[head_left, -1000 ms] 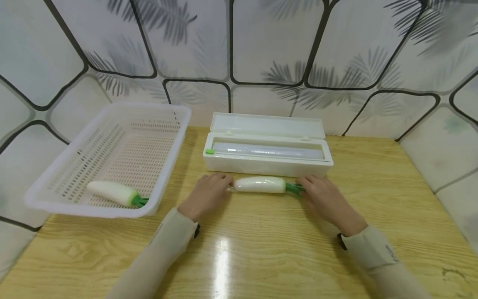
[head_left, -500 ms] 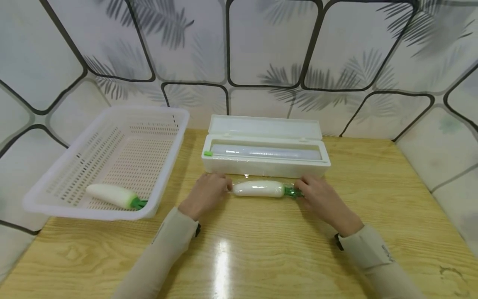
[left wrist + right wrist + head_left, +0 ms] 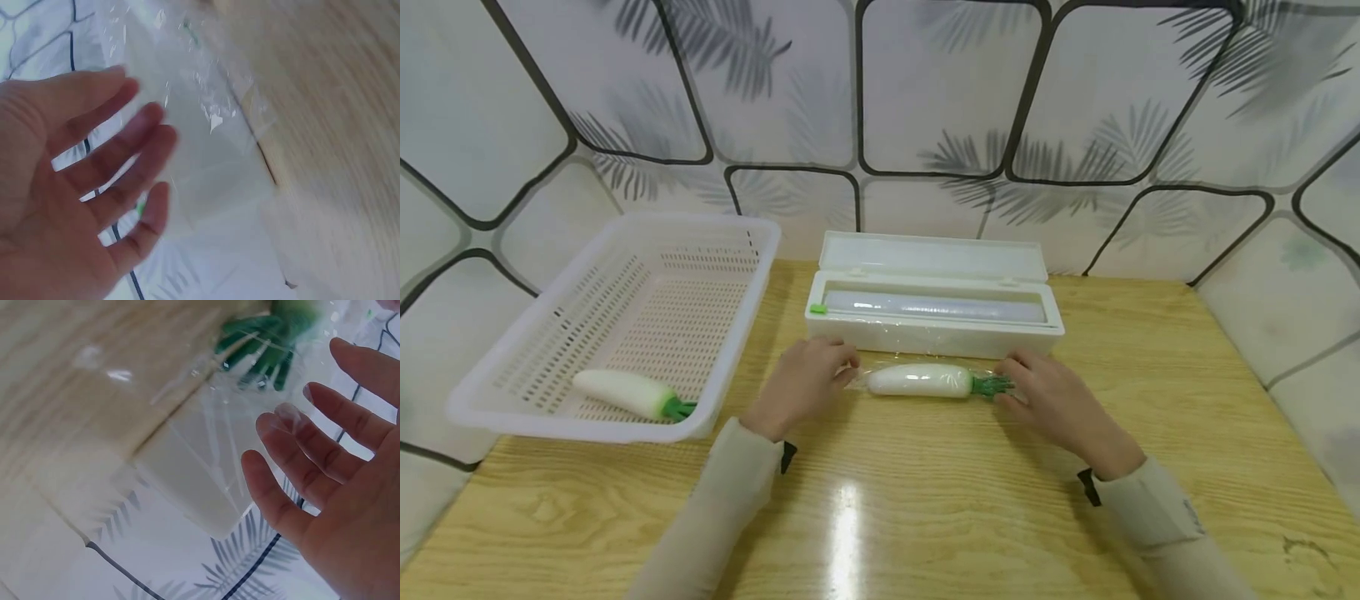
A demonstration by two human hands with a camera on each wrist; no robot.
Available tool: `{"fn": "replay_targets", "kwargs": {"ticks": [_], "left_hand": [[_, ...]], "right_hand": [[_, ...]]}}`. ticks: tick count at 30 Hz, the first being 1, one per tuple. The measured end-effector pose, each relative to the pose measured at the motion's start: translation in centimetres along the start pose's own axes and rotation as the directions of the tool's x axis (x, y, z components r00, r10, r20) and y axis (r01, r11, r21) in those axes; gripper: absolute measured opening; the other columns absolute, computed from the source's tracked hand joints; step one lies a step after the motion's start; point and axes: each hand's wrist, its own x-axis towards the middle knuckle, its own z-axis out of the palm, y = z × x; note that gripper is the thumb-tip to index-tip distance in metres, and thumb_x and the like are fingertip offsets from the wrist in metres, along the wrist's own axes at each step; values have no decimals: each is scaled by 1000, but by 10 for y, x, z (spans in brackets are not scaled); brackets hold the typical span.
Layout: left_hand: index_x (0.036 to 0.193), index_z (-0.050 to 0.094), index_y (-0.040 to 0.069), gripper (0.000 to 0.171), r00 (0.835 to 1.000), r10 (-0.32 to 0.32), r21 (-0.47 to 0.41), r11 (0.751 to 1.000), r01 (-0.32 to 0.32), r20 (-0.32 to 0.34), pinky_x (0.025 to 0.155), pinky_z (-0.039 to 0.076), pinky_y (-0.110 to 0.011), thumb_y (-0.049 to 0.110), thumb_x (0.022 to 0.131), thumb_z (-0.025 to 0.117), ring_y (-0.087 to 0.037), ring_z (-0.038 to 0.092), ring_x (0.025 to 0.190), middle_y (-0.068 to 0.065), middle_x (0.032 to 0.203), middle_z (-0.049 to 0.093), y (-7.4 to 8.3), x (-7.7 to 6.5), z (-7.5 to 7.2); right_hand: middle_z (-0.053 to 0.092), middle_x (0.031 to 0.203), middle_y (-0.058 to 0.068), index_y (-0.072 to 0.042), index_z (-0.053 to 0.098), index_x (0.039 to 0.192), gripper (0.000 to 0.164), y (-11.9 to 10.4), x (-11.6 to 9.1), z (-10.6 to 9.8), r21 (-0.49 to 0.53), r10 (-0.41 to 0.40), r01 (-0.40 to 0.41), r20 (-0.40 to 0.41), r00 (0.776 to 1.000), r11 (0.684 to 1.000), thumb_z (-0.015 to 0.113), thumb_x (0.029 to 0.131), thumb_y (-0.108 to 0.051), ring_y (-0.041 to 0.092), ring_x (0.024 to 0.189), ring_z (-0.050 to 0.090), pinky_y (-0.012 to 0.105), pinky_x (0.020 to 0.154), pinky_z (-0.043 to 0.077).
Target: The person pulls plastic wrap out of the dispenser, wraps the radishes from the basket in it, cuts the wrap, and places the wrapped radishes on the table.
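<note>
A white radish (image 3: 919,380) with short green stalks lies sideways on the wooden table, covered by clear cling film (image 3: 206,94). At its tip end, my left hand (image 3: 803,382) hovers close to the film, fingers relaxed and apart, nothing held. By the green stalks (image 3: 259,353) is my right hand (image 3: 1060,410), its fingers loosely spread; film seems to cling to a fingertip. Just behind the radish stands a white cling film box (image 3: 925,337), lid raised, with the film roll (image 3: 936,307) inside. Whether the film still joins the roll, I cannot tell.
To the left, a white plastic basket (image 3: 741,333) holds a second white radish (image 3: 621,392). A small green slider (image 3: 818,309) sits on the box's left end. Patterned wall covering (image 3: 925,92) rises behind and beside the table (image 3: 962,500).
Both hands have loosened from the film at the radish's ends; the left has drawn slightly left. Radish and film lie a little nearer me than a second ago, partly through a slight view shift.
</note>
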Motion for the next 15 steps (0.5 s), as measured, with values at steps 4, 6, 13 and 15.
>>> {"fn": "replay_targets", "kwargs": {"ticks": [4, 6, 13, 15], "left_hand": [[101, 71, 3, 12, 989, -78, -122, 991, 63, -124, 66, 54, -33, 4, 90, 75, -22, 64, 79, -7, 90, 65, -8, 1, -5], [110, 68, 0, 22, 974, -144, -212, 972, 105, -177, 68, 53, -37, 2, 89, 75, -27, 61, 84, -12, 93, 61, -12, 1, -6], [142, 46, -6, 60, 915, -378, -533, 808, 251, -143, 97, 44, -56, 2, 90, 75, -43, 43, 122, -28, 134, 42, -29, 4, -5], [149, 38, -5, 68, 899, -431, -604, 736, 306, -70, 103, 40, -58, 5, 91, 73, -43, 38, 129, -29, 143, 36, -35, 5, -3]], "right_hand": [[64, 98, 14, 3, 68, 101, 33, 0, 5, -7, 14, -2, 3, -52, 999, 1000, 87, 77, -7, 25, 75, 62, 40, 62, 54], [65, 99, 15, 3, 68, 101, 33, -1, 7, -10, 25, -1, 3, -77, 997, 1000, 87, 77, -6, 28, 80, 64, 43, 65, 55], [65, 97, 14, 4, 67, 102, 35, -1, 19, -17, 67, -20, 34, -203, 979, 997, 87, 73, 2, 33, 88, 64, 48, 72, 56], [65, 98, 15, 5, 67, 103, 35, -1, 23, -17, 85, -17, 38, -233, 972, 996, 87, 74, 4, 33, 90, 64, 48, 73, 55]]}}
